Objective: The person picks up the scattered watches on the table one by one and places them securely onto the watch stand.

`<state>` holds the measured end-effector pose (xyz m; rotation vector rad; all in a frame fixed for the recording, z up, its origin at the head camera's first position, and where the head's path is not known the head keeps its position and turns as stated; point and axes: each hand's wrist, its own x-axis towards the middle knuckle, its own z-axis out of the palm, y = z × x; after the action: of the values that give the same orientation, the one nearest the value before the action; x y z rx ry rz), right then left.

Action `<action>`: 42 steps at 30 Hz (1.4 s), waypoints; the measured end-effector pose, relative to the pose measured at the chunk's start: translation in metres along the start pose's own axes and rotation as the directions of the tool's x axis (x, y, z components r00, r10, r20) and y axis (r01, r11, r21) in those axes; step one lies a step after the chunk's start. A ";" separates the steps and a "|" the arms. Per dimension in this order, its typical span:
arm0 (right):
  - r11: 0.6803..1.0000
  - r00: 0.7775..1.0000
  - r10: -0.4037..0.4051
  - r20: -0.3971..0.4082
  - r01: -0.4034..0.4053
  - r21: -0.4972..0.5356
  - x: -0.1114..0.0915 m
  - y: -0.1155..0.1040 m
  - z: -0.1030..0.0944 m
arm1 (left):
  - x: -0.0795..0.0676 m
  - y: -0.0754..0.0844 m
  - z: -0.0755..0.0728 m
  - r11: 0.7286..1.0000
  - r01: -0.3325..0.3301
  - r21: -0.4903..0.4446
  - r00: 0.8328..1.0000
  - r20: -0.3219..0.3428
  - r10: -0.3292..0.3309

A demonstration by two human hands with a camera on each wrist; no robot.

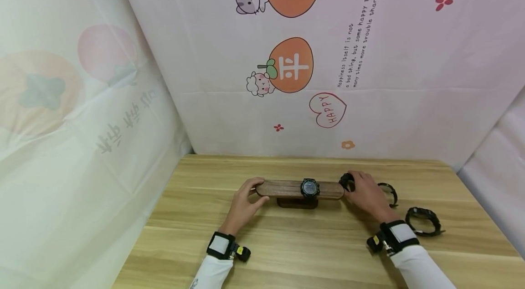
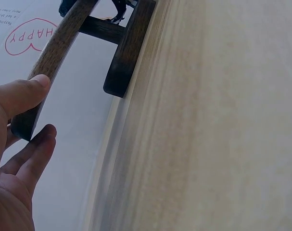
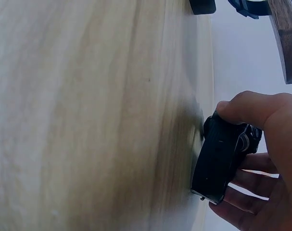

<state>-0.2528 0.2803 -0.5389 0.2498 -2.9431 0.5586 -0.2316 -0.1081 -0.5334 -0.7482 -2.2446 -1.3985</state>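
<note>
A dark wooden watch stand (image 1: 280,189), a long bar on a short base, stands on the table. One black watch (image 1: 310,188) is strapped around its bar, right of the middle. My left hand (image 1: 243,205) holds the bar's left end, the thumb (image 2: 28,94) on one face and the fingers beyond the other. In my right hand (image 1: 368,195) is a second black watch (image 3: 220,156), pinched between thumb and fingers. It is beside the bar's right end, apart from it in the right wrist view, its strap bent in a loop.
Two more black watches lie to the right on the wooden table (image 1: 197,252): one looped watch (image 1: 389,193) behind the right hand and another watch (image 1: 423,222) nearer the right wrist. A printed white cloth (image 1: 225,120) hangs behind the table, with more cloth at both sides.
</note>
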 end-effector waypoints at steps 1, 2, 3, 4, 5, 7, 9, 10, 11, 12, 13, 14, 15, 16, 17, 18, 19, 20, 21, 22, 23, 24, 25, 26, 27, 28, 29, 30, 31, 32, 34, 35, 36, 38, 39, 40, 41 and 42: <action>1.000 1.000 0.002 -0.001 -0.002 0.001 0.000 0.000 0.000 | 0.000 0.000 0.000 1.000 0.000 0.002 1.000 0.000 0.000; 1.000 1.000 0.004 -0.001 -0.004 0.002 0.000 0.000 0.001 | 0.000 0.000 0.000 1.000 0.000 0.002 1.000 0.002 0.000; 1.000 1.000 0.007 -0.001 -0.007 0.003 0.000 0.000 0.001 | 0.000 0.001 0.000 1.000 0.002 -0.001 1.000 0.002 -0.002; 1.000 1.000 0.008 -0.001 -0.008 0.004 0.000 0.001 0.002 | 0.000 0.001 0.001 1.000 0.004 0.000 1.000 0.003 -0.004; 1.000 1.000 0.011 -0.003 -0.011 0.003 0.001 0.001 0.002 | 0.000 0.001 0.001 1.000 0.004 -0.001 1.000 0.004 -0.004; 1.000 1.000 0.018 -0.005 -0.018 0.002 0.001 0.001 0.003 | 0.000 0.001 0.001 1.000 0.004 -0.004 1.000 0.005 -0.004; 1.000 1.000 0.024 -0.009 -0.024 0.001 0.000 0.001 0.003 | 0.000 0.001 0.001 1.000 0.004 -0.004 1.000 0.004 -0.004; 1.000 1.000 0.025 -0.011 -0.025 0.001 0.001 0.001 0.003 | 0.000 0.001 0.001 1.000 0.001 -0.002 1.000 0.005 -0.001; 1.000 0.999 0.029 -0.014 -0.029 0.001 0.000 0.002 0.003 | 0.000 0.001 0.001 1.000 -0.003 -0.004 1.000 0.005 0.003; 1.000 0.999 0.030 -0.018 -0.030 0.002 0.000 0.002 0.003 | 0.000 0.001 0.001 1.000 -0.005 -0.005 1.000 0.006 0.005; 1.000 0.999 0.031 -0.021 -0.031 0.004 0.000 0.002 0.003 | 0.000 0.001 0.001 1.000 -0.008 -0.006 1.000 0.006 0.008; 1.000 0.999 0.031 -0.024 -0.031 0.007 0.000 0.002 0.003 | 0.000 0.001 0.001 1.000 -0.008 -0.006 1.000 0.006 0.008; 1.000 0.999 0.029 -0.029 -0.029 0.009 0.000 0.003 0.003 | 0.001 0.001 0.001 1.000 -0.009 -0.007 1.000 0.007 0.009; 1.000 0.999 0.027 -0.033 -0.027 0.013 -0.001 0.004 0.004 | 0.001 0.001 0.001 1.000 -0.008 -0.008 1.000 0.006 0.008; 1.000 0.999 0.026 -0.039 -0.026 0.017 -0.001 0.004 0.004 | 0.001 -0.002 0.002 1.000 -0.006 -0.009 1.000 0.005 0.006; 0.999 0.999 0.025 -0.045 -0.024 0.025 -0.002 0.005 0.004 | 0.000 -0.007 0.003 1.000 -0.003 -0.007 1.000 0.007 0.003; 0.999 0.998 0.024 -0.053 -0.023 0.032 -0.003 0.006 0.004 | 0.000 -0.013 0.004 1.000 0.000 -0.008 1.000 0.009 0.001; 0.999 0.998 0.024 -0.063 -0.021 0.037 -0.004 0.007 0.004 | -0.001 -0.018 0.005 1.000 0.003 0.000 1.000 0.014 -0.003; 0.999 0.997 0.022 -0.073 -0.019 0.046 -0.005 0.008 0.004 | -0.001 -0.024 0.006 1.000 0.007 0.007 1.000 0.021 -0.007; 0.998 0.996 0.023 -0.083 -0.018 0.055 -0.006 0.008 0.004 | -0.002 -0.029 0.007 1.000 0.010 0.013 1.000 0.028 -0.010; 0.998 0.995 0.022 -0.093 -0.016 0.064 -0.007 0.009 0.004 | -0.003 -0.035 0.007 1.000 0.010 0.020 0.999 0.038 -0.011; 0.997 0.995 0.019 -0.102 -0.012 0.072 -0.008 0.009 0.003 | -0.003 -0.037 0.007 1.000 0.011 0.024 0.999 0.047 -0.012; 0.997 0.994 0.016 -0.111 -0.007 0.076 -0.009 0.010 0.002 | -0.003 -0.036 0.006 1.000 0.009 0.030 0.998 0.054 -0.011; 0.997 0.993 0.012 -0.117 -0.003 0.080 -0.011 0.011 0.002 | -0.003 -0.036 0.005 0.999 0.008 0.037 0.998 0.059 -0.010; 0.996 0.993 0.006 -0.121 0.004 0.086 -0.012 0.012 0.001 | -0.003 -0.036 0.005 0.999 0.006 0.037 0.998 0.064 -0.008; 0.996 0.992 0.001 -0.125 0.010 0.088 -0.013 0.013 0.000 | -0.003 -0.035 0.004 0.999 0.003 0.039 0.998 0.065 -0.005; 0.995 0.992 -0.005 -0.128 0.017 0.094 -0.014 0.013 -0.001 | -0.003 -0.035 0.004 0.999 0.003 0.042 0.998 0.066 -0.006; 0.995 0.991 -0.011 -0.132 0.024 0.098 -0.014 0.014 -0.002 | -0.003 -0.034 0.003 0.999 0.004 0.044 0.998 0.067 -0.006; 0.994 0.991 -0.016 -0.136 0.030 0.101 -0.015 0.015 -0.002 | -0.002 -0.034 0.003 0.999 0.005 0.045 0.998 0.067 -0.008; 0.994 0.990 -0.022 -0.141 0.037 0.107 -0.015 0.016 -0.002 | -0.002 -0.034 0.003 0.999 0.008 0.047 0.998 0.068 -0.011; 0.992 0.988 -0.031 -0.153 0.049 0.116 -0.016 0.017 -0.002 | -0.002 -0.035 0.003 0.999 0.011 0.047 0.997 0.071 -0.014; 0.992 0.986 -0.036 -0.160 0.055 0.117 -0.017 0.018 -0.002 | -0.002 -0.035 0.002 0.999 0.010 0.047 0.997 0.072 -0.014; 0.991 0.985 -0.041 -0.168 0.061 0.117 -0.017 0.018 -0.002 | -0.002 -0.035 0.002 0.999 0.004 0.043 0.998 0.070 -0.007; 0.990 0.982 -0.050 -0.182 0.072 0.119 -0.018 0.018 -0.002 | -0.002 -0.035 0.002 0.999 -0.001 0.047 0.998 0.069 -0.003; 0.990 0.981 -0.055 -0.188 0.078 0.119 -0.019 0.019 -0.002 | -0.002 -0.035 0.002 0.999 -0.003 0.047 0.998 0.068 0.000; 0.989 0.979 -0.059 -0.193 0.084 0.120 -0.020 0.019 -0.002 | -0.002 -0.035 0.002 0.999 -0.001 0.051 0.998 0.068 -0.003; 0.989 0.978 -0.063 -0.198 0.088 0.120 -0.020 0.019 -0.002 | -0.002 -0.035 0.002 0.999 0.002 0.054 0.998 0.067 -0.006; 0.988 0.977 -0.067 -0.202 0.093 0.122 -0.021 0.019 -0.002 | -0.002 -0.034 0.002 0.998 0.007 0.058 0.998 0.067 -0.011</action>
<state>-0.2361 0.3018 -0.5469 0.3068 -2.6959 0.7213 -0.2512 -0.1190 -0.5596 -0.7782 -2.3313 -1.3254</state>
